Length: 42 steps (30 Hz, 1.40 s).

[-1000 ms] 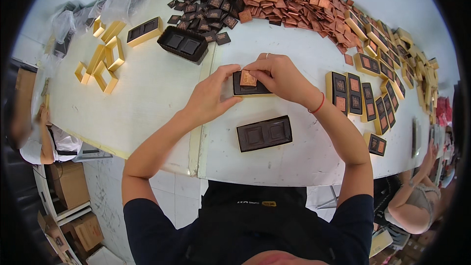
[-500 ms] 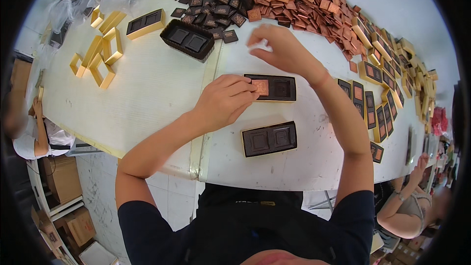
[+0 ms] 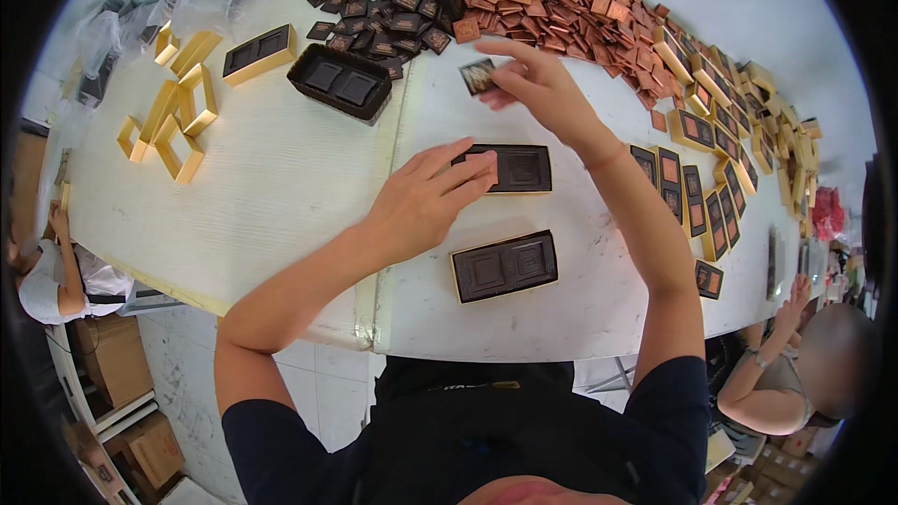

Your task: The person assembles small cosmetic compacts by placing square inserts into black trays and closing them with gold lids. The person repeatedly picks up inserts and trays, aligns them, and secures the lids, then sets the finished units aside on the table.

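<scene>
My left hand [image 3: 419,189] lies over the left half of a small dark-lined box [image 3: 524,168]. Its fingers are stretched out and a little apart. Under their tips shows a copper-coloured wrapped square [image 3: 485,166], partly hidden; the box's right compartment holds no square. Beyond the box, my right hand [image 3: 541,86] is raised above the table, pinching a dark wrapped square [image 3: 477,77] by its edge. Closer to me lies a second gold-edged box [image 3: 505,266] with two bare dark compartments.
Heaped dark squares [image 3: 383,0] and copper squares [image 3: 561,9] cover the far table. A dark tray [image 3: 339,82], a gold box [image 3: 259,53] and gold sleeves [image 3: 175,117] stand left. Filled boxes [image 3: 692,192] line the right. Other people sit at both sides.
My right hand, blurred near the heaps before, now holds a dark square. The left hand's fingers have straightened over the copper square. The whole view has shifted slightly.
</scene>
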Motion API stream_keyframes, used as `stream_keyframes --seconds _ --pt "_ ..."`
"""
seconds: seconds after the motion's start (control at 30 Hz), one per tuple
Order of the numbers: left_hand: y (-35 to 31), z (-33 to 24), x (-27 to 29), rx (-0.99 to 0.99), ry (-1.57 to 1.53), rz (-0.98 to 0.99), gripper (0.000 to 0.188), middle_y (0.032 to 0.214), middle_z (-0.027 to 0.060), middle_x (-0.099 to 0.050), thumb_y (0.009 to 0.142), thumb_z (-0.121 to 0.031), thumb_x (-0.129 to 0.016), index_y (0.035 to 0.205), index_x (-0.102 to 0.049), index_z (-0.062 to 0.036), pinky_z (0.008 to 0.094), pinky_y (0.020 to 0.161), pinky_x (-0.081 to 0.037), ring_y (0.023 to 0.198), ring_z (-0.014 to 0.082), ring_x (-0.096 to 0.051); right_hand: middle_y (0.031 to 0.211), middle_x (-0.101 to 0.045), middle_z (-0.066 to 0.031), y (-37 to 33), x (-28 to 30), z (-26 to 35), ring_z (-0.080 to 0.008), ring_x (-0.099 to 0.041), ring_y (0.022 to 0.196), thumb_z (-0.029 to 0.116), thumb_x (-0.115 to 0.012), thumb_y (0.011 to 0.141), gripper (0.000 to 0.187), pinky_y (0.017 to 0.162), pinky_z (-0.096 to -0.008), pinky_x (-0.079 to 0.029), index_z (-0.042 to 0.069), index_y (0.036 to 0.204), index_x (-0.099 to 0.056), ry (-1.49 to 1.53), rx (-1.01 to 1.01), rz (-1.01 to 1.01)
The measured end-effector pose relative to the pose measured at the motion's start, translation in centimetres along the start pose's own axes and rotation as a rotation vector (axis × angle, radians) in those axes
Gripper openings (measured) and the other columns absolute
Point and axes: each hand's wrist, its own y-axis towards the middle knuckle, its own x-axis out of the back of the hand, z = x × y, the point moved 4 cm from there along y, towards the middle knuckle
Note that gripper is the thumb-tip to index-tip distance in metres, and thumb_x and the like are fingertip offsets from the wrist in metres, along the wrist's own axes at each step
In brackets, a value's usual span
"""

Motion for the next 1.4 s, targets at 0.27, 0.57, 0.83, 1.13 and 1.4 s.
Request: stream_keyframes --seconds 0.27,0.57,0.83,1.13,1.4 --pt "-0.5 0.0 -0.3 0.038 0.017 0.087 0.047 0.136 0.0010 -0.060 0.082 0.001 -0.064 0.127 -0.066 -0.0128 0.0412 0.103 -0.047 0.128 0.0278 -0.053 0.086 -0.067 -0.0016 -7.2 2.4 0.1 -0.0066 -0.058 0.071 0.008 -0.062 0.092 0.023 0.063 -0.0204 -0.048 0.006 0.113 -0.071 0.034 -0.157 -0.107" --pt "-0.4 0.2 -0.2 0.054 -0.068 0.030 0.037 0.133 0.0054 -0.061 0.082 0.000 -0.067 0.118 -0.068 -0.0097 0.0403 0.096 -0.050 0.122 0.0304 -0.056 0.086 -0.069 -0.0111 -7.7 1.4 2.6 -0.0208 -0.065 0.065 0.002 -0.066 0.088 0.018 0.063 -0.0320 -0.055 0.003 0.106 -0.070 -0.522 0.173 0.012" --pt "-0.4 0.3 0.0 0.067 -0.075 -0.047 0.041 0.116 0.0076 -0.064 0.078 0.002 -0.071 0.117 -0.070 -0.0128 0.0396 0.089 -0.053 0.111 0.0331 -0.061 0.089 -0.071 -0.0073 -7.4 0.6 1.6 -0.0152 -0.065 0.075 -0.001 -0.070 0.086 0.013 0.069 -0.0264 -0.053 0.002 0.098 -0.072 -0.577 0.196 0.085" --pt "-0.2 0.3 0.0 0.084 -0.071 -0.016 0.042 0.117 0.0071 -0.064 0.076 0.001 -0.072 0.116 -0.070 -0.0133 0.0400 0.089 -0.052 0.111 0.0326 -0.060 0.093 -0.068 -0.0045 -10.3 -0.2 0.4 -0.0218 -0.062 0.090 -0.001 -0.074 0.081 0.015 0.079 -0.0328 -0.049 0.005 0.094 -0.072 -0.661 0.362 -0.174" --pt "0.9 0.8 -1.1 0.157 -0.282 0.011 0.042 0.130 0.0157 -0.056 0.078 0.008 -0.069 0.116 -0.072 -0.0103 0.0382 0.085 -0.055 0.105 0.0303 -0.065 0.106 -0.065 -0.0035 -15.5 -0.1 0.5 -0.0245 -0.056 0.112 0.019 -0.075 0.081 0.020 0.105 -0.0453 -0.038 0.007 0.097 -0.071 -0.907 0.549 -0.089"
